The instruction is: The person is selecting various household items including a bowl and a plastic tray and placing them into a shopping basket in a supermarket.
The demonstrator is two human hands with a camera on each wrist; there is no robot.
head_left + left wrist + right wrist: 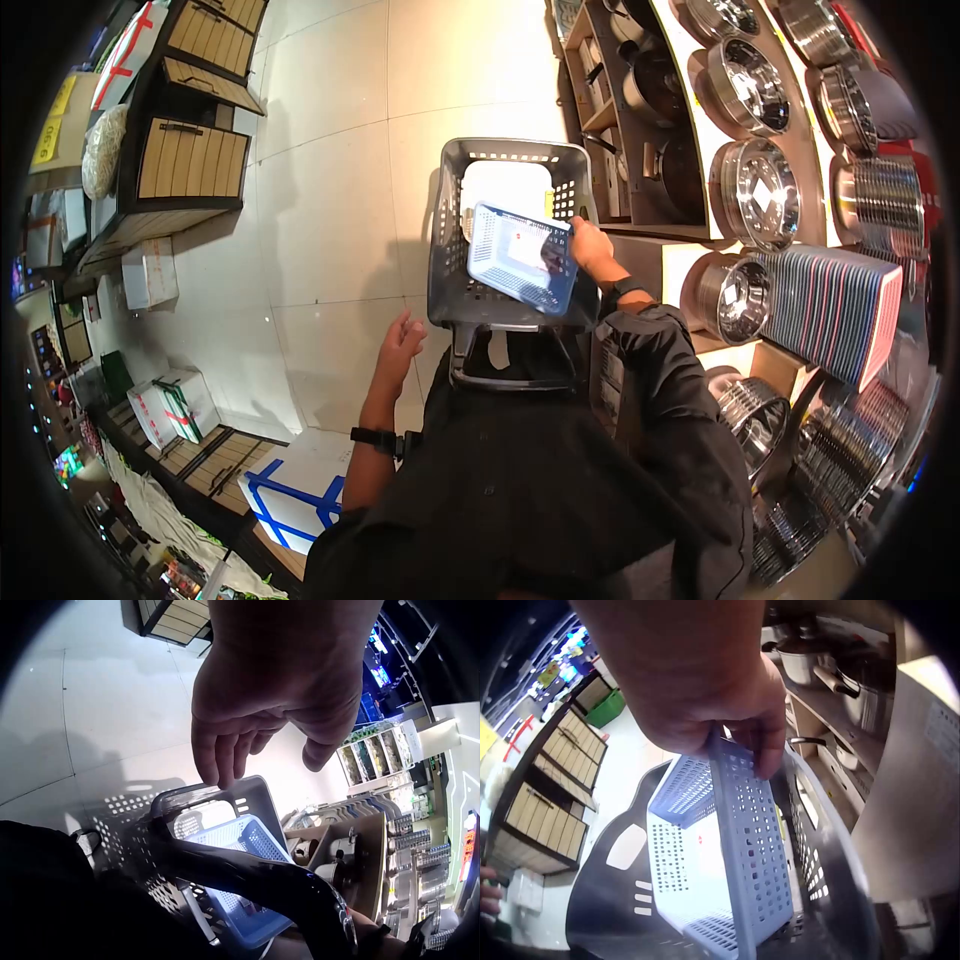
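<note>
My right hand (592, 247) grips the rim of a small light-blue perforated plastic basket (510, 250), fingers on the outside of its wall. The small basket is tilted, inside the mouth of a large dark-grey shopping basket (440, 240). In the right wrist view, the right hand (727, 712) pinches the blue basket's rim (731, 847) from above. My left hand (402, 340) hangs to the left of the shopping basket and holds nothing. The left wrist view shows the left hand (277, 697) with fingers loosely bent, above the shopping basket's rim (259, 795).
Shelves on the right bear stainless steel bowls (765, 190), pots (655, 90) and a striped stack (830, 300). Wooden-fronted cabinets (195, 160) stand on the left, with a white box with blue stripes (290, 495) at lower left. Pale floor tiles (330, 220) run between them.
</note>
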